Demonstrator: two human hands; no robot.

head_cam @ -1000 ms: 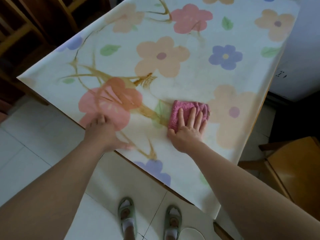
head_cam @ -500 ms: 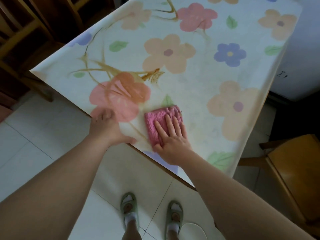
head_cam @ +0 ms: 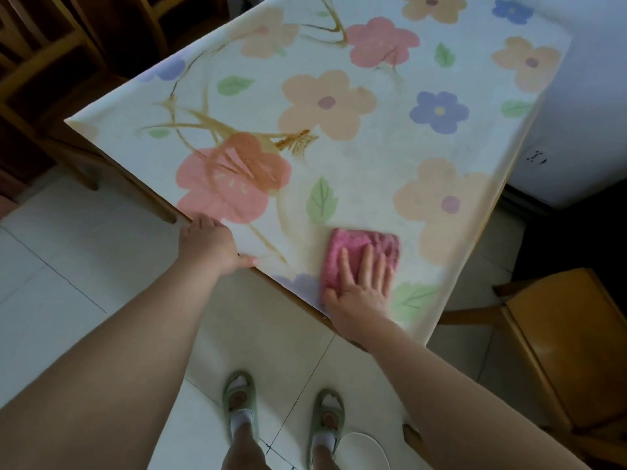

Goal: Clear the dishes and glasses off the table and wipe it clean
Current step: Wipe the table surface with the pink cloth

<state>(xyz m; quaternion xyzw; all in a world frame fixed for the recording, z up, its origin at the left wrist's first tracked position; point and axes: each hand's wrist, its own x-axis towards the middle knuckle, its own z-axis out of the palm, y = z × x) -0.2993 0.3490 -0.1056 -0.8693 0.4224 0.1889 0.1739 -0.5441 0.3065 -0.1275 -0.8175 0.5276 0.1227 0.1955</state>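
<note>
Pink terry cloth point(head_cam: 364, 251), folded into a pad, is lying on the flowered tablecloth point(head_cam: 369, 164) close to the near edge of the table point(head_cam: 288, 298), toward its right corner. I am watching the right hand point(head_cam: 361, 288) pressing down on it, palm flat. The fingers point(head_cam: 364, 266) are stretched straight and slightly fanned across the pad's near half, and the thumb is lying out along its left side. Nothing is being clenched; the hand is simply bearing on the cloth, and the heel of the palm is sitting on the tablecloth right at the table's rim.

The left hand point(head_cam: 208, 245) is bracing on the same near edge, well to the left of the cloth and apart from it. Its back is facing me, the thumb is pointing right along the rim, and the fingertips are reaching onto the top beside a pink printed flower. I cannot tell whether those fingers are lying flat or hooking over the edge.

Brown smears point(head_cam: 210, 125) are running across the left half of the tablecloth, over the pink flower and up toward the far side. A wooden chair point(head_cam: 570, 351) is standing to the right of the table. Below, green slippers point(head_cam: 237, 396) are showing on the pale floor tiles point(head_cam: 68, 266).
</note>
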